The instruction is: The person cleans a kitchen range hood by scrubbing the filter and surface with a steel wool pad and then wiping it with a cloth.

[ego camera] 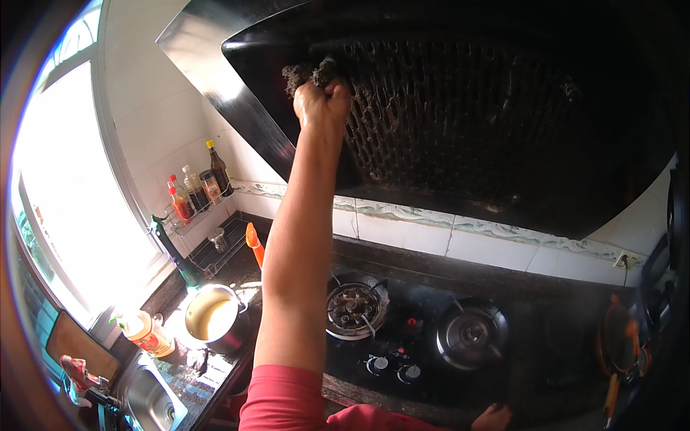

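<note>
My left hand is raised high and shut on a grey, ragged scouring pad that looks like steel wool. It holds the pad against the left part of the black range hood's underside. Beside the hand, the hood's slotted grille carries greasy, wet-looking streaks. My right hand is low at the bottom edge, near the front of the gas hob. Its fingers are too dim and cut off to read.
Two burners, a left one and a right one, sit below the hood. A pot with pale liquid, a pump bottle and an orange spray nozzle stand left. A wire rack holds several bottles; the sink is nearby.
</note>
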The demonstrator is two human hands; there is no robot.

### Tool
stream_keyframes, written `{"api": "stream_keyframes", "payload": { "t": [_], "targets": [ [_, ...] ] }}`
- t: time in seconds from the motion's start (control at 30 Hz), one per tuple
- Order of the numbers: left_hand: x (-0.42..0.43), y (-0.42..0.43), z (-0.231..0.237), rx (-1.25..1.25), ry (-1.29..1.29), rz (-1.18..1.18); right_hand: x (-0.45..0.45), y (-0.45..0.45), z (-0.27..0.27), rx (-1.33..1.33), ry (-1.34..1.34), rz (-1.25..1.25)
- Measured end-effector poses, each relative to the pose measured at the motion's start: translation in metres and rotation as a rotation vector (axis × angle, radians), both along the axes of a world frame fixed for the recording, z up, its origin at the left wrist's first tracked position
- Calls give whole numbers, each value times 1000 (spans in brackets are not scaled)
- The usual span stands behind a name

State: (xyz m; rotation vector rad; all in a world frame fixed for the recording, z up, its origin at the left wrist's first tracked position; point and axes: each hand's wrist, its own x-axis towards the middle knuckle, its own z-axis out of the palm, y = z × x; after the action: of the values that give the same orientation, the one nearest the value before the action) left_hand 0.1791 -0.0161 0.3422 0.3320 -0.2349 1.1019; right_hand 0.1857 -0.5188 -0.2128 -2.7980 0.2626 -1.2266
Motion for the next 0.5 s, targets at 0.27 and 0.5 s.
{"api": "stream_keyframes", "payload": {
  "t": [0.27,0.5],
  "targets": [
    [3,-7,-7,533,547,1471,-2,1,2,-9,9,-18],
    [-13,30,26,874,839,1153,-5,-1,9,-51,98,-5]
  ]
}}
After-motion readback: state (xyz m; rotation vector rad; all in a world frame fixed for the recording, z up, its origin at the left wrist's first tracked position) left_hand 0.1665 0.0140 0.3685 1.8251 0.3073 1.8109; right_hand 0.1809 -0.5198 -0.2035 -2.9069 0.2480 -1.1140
